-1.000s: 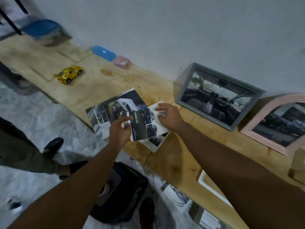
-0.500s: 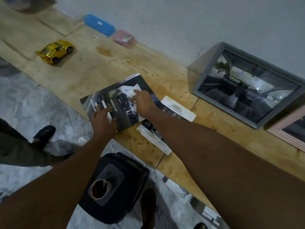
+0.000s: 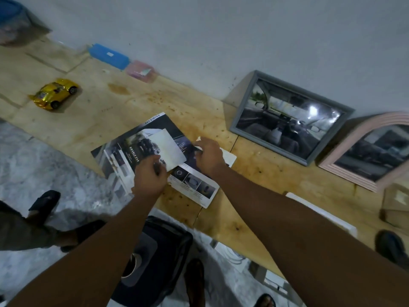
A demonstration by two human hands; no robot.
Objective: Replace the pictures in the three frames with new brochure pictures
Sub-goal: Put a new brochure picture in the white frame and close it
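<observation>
At the front edge of the wooden desk (image 3: 254, 167), the left hand (image 3: 150, 176) pinches a pale page (image 3: 166, 147) over the open brochure (image 3: 122, 157), where the right hand (image 3: 209, 157) rests, its grip unclear.

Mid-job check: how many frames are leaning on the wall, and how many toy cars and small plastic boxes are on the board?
Frames leaning on the wall: 2 (grey frame, pink arched frame)
Toy cars: 1 (yellow toy car)
Small boxes: 2 (blue box, pink box)
Total: 5
</observation>
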